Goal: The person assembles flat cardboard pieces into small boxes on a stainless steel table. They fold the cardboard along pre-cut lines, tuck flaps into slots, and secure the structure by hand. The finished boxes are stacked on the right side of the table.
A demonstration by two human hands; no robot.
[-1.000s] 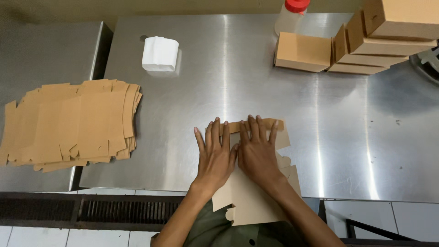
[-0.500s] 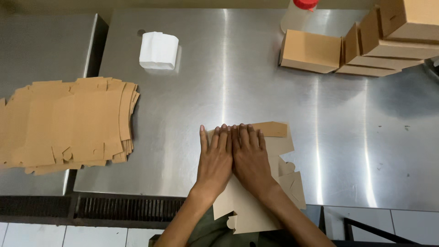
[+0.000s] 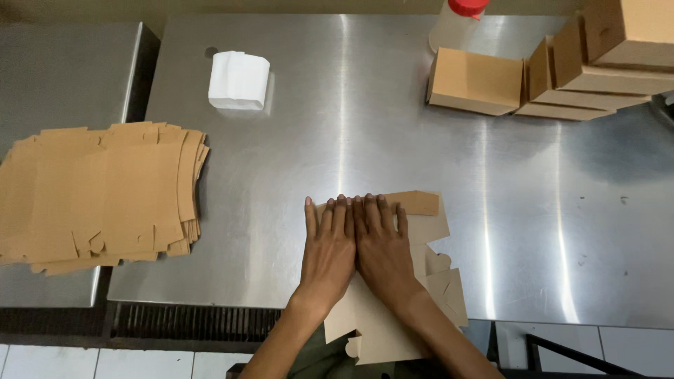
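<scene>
On steel table (image 3: 491, 210): flat cardboard blank (image 3: 421, 281) at near edge, overhanging. Left hand (image 3: 328, 253) and right hand (image 3: 382, 253) side by side, palms flat, fingers spread, pressing the far fold. Looks like creasing step; next probably needs side flaps raised. Blank stack (image 3: 98, 193) left, finished boxes (image 3: 547, 70) far right.

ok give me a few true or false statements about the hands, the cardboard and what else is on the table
1. Both hands press flat on a cardboard blank: true; the left hand and right hand lie side by side on the cardboard blank.
2. The stack of flat blanks lies to the person's right: false; it lies to the left.
3. Folded boxes stand at the far right of the steel table: true.
4. The white packet sits on the stack of blanks: false; it rests on bare steel, apart from the stack.
5. The bottle has a blue cap: false; the cap is red.
</scene>
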